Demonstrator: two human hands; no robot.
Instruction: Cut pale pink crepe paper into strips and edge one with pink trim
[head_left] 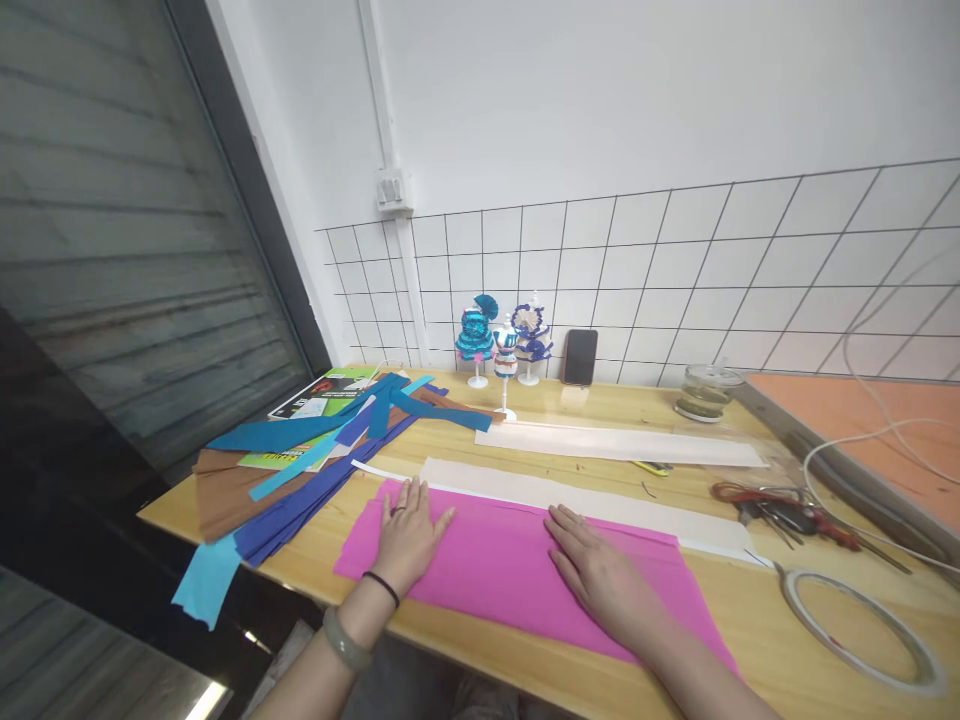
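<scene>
A wide sheet of bright pink paper lies along the table's front edge, its far edge over a pale strip of paper. My left hand rests flat on the pink sheet near its left end, fingers spread. Toward the right side of the same sheet, my right hand is laid flat with its fingers stretched forward. Neither hand grips anything. A narrow white strip sticks out past the sheet's far left corner. Right of the sheet lies a roll of thin tape.
Blue strips and brown paper overlap a green booklet at left. Farther back are another pale strip, small decorated dress stands, a phone and a glass pot. Scissors lie at right.
</scene>
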